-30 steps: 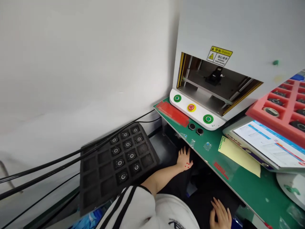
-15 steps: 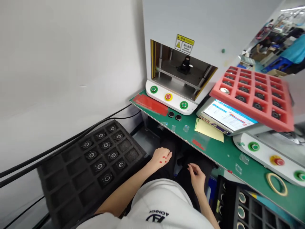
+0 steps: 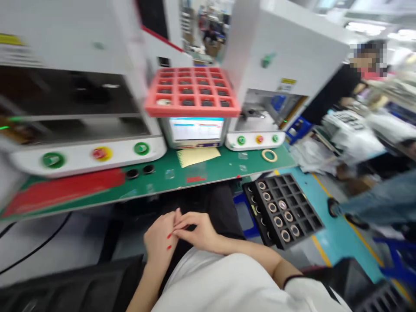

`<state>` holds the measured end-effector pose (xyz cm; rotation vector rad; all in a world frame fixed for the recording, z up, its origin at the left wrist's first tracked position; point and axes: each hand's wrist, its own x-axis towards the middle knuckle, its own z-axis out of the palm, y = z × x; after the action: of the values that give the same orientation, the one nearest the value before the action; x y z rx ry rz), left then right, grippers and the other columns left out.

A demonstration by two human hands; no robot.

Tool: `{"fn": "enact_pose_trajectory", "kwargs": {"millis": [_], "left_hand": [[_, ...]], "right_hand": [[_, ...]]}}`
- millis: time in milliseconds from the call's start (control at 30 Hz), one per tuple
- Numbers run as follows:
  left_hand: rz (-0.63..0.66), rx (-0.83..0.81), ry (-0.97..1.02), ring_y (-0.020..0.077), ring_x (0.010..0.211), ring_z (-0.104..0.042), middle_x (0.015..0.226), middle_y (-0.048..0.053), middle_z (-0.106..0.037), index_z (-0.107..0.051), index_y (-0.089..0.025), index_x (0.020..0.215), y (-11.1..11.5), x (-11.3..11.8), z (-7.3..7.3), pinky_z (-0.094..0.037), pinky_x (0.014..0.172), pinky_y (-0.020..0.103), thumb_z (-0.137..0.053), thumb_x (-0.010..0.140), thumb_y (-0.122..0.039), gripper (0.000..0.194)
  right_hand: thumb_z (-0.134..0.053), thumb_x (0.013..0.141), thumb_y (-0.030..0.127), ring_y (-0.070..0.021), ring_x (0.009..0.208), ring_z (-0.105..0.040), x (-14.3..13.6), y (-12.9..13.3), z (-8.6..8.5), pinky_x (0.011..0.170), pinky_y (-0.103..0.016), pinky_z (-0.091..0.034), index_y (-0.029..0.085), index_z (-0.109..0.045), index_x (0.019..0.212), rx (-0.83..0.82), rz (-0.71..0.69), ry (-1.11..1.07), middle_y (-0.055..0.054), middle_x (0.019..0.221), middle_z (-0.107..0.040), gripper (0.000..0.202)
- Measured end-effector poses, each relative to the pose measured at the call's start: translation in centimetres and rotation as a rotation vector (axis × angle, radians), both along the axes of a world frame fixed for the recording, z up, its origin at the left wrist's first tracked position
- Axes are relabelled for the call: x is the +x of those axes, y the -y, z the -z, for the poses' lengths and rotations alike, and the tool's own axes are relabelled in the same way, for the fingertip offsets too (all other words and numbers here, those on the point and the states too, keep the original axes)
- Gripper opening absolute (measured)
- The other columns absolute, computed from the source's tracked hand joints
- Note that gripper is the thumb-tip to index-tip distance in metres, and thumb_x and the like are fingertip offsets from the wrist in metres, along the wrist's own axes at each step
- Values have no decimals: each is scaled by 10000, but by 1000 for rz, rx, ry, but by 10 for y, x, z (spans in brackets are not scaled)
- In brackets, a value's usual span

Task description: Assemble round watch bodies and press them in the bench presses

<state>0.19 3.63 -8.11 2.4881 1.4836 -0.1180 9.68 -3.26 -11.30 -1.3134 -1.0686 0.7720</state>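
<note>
At your far left, the lower black tray [image 3: 74, 288] shows blurred compartments; what they hold is too unclear to tell. Above it, a red sheet [image 3: 69, 188] lies on the green tabletop [image 3: 224, 170], with two dark round pieces [image 3: 148, 169] just beside its right end. Your left hand [image 3: 161, 238] shows its back, bearing small red pieces [image 3: 169, 247]; you cannot tell its grip from here. Your right hand [image 3: 198, 232] has thumb and fingertips pressed together at the red piece nearest them, touching the left hand; whether it is pinched is unclear. Beyond, the coral tray [image 3: 195, 112] sits over the monitor [image 3: 196, 130], dark round parts in its compartments and a pale one front left. Right of you, the black ring tray [image 3: 300, 212] holds pale-ringed discs [image 3: 272, 207] toward its left side; more round pieces sit in the dark tray [image 3: 256, 210] partly beneath it.
</note>
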Motion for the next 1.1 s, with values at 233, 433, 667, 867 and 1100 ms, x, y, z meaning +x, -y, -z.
{"fn": "enact_pose_trajectory", "kwargs": {"millis": [233,433,667,867,1100], "left_hand": [[21,-52,-215,227,723,-624,710,56,-638,-589,-226,702,-2,18,-5,-316,521,240,-362,960,-465,419],[46,-38,-260,236,728,-645,695,34,-633,-555,-228,671,-5,26,-3,-385,546,275,-397,966,-445,399],[78,-14,-72,248,681,-648,659,34,-631,-537,-220,648,-11,14,15,-375,555,313,-429,961,-382,369],[-191,-67,66,162,704,-665,718,-10,-689,-600,-215,769,-24,-47,24,-372,600,242,-465,945,-348,259],[-661,52,86,197,854,-687,878,43,-725,-625,-188,841,-17,-176,31,-440,690,247,-457,937,-254,205]], "right_hand": [[-789,678,469,-150,756,-694,6,3,14,774,-237,-545,200,-751,771,-40,57,-153,-3,828,-746,287],[-766,620,580,-155,751,-686,8,1,20,696,-230,-542,186,-732,671,-27,70,-268,-9,787,-735,399],[-685,767,434,-175,712,-697,14,4,4,612,-263,-545,207,-735,696,-13,56,-150,5,797,-750,243],[-676,816,288,-200,830,-682,36,21,0,725,-301,-546,208,-720,715,-77,-54,-102,-65,922,-746,137],[-722,755,395,-194,713,-657,72,21,39,642,-297,-567,189,-701,730,-263,59,-91,-90,917,-723,208]]}}
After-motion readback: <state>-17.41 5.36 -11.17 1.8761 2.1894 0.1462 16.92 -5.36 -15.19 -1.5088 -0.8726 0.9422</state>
